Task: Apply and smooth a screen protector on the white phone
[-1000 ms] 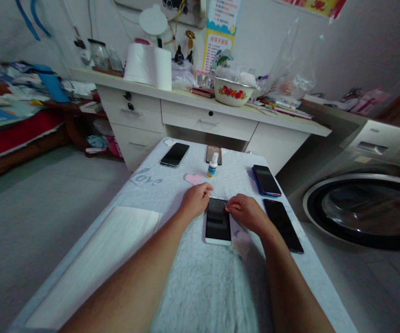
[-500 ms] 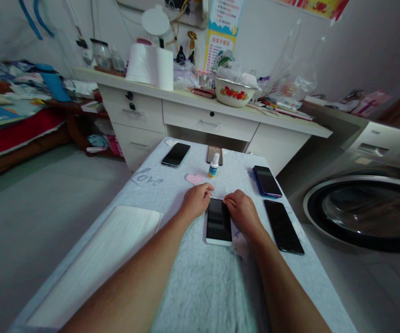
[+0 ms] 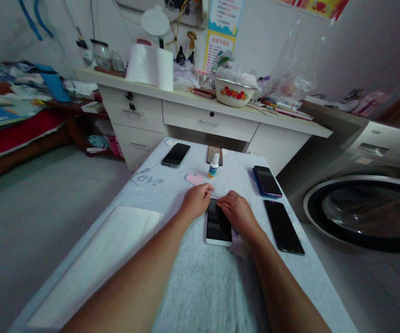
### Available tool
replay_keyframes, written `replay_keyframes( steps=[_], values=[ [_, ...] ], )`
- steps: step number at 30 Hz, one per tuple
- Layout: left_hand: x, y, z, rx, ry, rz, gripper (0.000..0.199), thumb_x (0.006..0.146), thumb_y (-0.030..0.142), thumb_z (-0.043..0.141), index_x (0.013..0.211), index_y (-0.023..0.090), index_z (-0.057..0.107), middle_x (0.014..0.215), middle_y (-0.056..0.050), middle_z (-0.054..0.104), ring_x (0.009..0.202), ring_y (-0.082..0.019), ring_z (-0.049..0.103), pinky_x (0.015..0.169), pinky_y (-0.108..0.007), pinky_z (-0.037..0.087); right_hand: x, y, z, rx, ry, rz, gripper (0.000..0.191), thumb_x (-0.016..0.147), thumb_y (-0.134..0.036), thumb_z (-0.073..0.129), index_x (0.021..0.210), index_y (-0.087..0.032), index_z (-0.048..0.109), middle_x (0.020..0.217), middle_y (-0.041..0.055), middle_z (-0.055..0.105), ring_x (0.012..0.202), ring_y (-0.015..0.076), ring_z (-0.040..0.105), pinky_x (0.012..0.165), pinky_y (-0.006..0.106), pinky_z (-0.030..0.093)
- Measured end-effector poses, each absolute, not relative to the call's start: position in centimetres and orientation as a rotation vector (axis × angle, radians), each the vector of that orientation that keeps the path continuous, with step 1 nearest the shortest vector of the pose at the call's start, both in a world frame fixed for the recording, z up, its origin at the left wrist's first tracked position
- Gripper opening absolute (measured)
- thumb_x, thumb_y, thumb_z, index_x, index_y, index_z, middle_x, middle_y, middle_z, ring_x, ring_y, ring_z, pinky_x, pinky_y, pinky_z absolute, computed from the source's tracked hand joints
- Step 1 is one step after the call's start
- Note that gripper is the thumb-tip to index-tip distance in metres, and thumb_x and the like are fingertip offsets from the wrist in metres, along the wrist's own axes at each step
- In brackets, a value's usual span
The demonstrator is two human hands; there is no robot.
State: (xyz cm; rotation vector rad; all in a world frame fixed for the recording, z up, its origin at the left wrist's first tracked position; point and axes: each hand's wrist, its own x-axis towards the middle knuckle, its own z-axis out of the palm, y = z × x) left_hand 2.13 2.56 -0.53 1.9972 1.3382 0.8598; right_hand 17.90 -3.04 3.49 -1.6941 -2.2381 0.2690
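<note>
A smartphone [image 3: 218,227] with a white frame and a dark screen lies flat on the cloth-covered table [image 3: 200,286]. My left hand [image 3: 196,201] is closed at its upper left corner, fingers curled against the edge. Over the upper right part of the screen, my right hand [image 3: 235,208] has its fingers pressed together, tips touching the glass. Whatever may be between those fingertips is too small or hidden to make out. Just beyond the hands stands a small white spray bottle [image 3: 213,167] with a blue and yellow label.
On the right lie another black phone [image 3: 284,226] and a phone in a bluish case [image 3: 268,181]. A dark phone [image 3: 176,155] is at the far left, a brownish phone [image 3: 215,155] behind the bottle. A whitish flat sheet [image 3: 109,259] lies left. Beyond are a desk [image 3: 200,121] and washing machine [image 3: 370,199].
My right hand has slid left from the phone's upper right edge onto the top of its screen. My left hand, the phone and the bottle have stayed in place.
</note>
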Motion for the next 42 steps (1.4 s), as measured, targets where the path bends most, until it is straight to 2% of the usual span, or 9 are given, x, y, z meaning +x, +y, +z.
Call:
replay_keyframes(
  steps=[8, 17, 25, 42],
  values=[
    [2.1, 2.7, -0.8, 2.000, 1.337, 0.860, 0.023, 0.081, 0.014, 0.050, 0.098, 0.020, 0.064, 0.086, -0.001, 0.070, 0.079, -0.013, 0.063, 0.071, -0.023, 0.046, 17.5, -3.8, 4.0, -1.541, -2.331, 0.375, 0.020, 0.089, -0.015, 0.052, 0.079, -0.019, 0.070, 0.078, 0.0008, 0.056, 0.074, 0.0112, 0.054, 0.068, 0.021, 0.036],
    [2.0, 2.6, -0.6, 1.998, 1.332, 0.862, 0.023, 0.081, 0.014, 0.050, 0.098, 0.020, 0.064, 0.087, -0.001, 0.070, 0.081, -0.014, 0.063, 0.072, -0.023, 0.046, 17.4, -3.2, 3.2, -1.699, -2.220, 0.282, 0.019, 0.089, -0.018, 0.053, 0.091, -0.020, 0.072, 0.086, 0.0033, 0.060, 0.080, 0.0132, 0.056, 0.074, 0.022, 0.038],
    [2.1, 2.6, -0.6, 2.003, 1.333, 0.870, 0.023, 0.081, 0.014, 0.050, 0.098, 0.020, 0.064, 0.087, -0.001, 0.071, 0.079, -0.014, 0.063, 0.071, -0.023, 0.046, 17.3, -2.7, 2.9, -1.795, -2.133, 0.189, 0.021, 0.092, -0.022, 0.051, 0.092, -0.020, 0.071, 0.087, 0.0041, 0.059, 0.084, 0.0144, 0.057, 0.074, 0.023, 0.037],
    [2.1, 2.7, -0.7, 2.007, 1.339, 0.863, 0.024, 0.080, 0.013, 0.050, 0.098, 0.020, 0.064, 0.084, -0.001, 0.070, 0.079, -0.014, 0.063, 0.070, -0.023, 0.045, 17.3, -3.7, 3.7, -1.521, -2.311, 0.375, 0.017, 0.088, -0.016, 0.053, 0.081, -0.018, 0.069, 0.079, 0.0007, 0.056, 0.073, 0.0109, 0.054, 0.067, 0.021, 0.036]
  ],
)
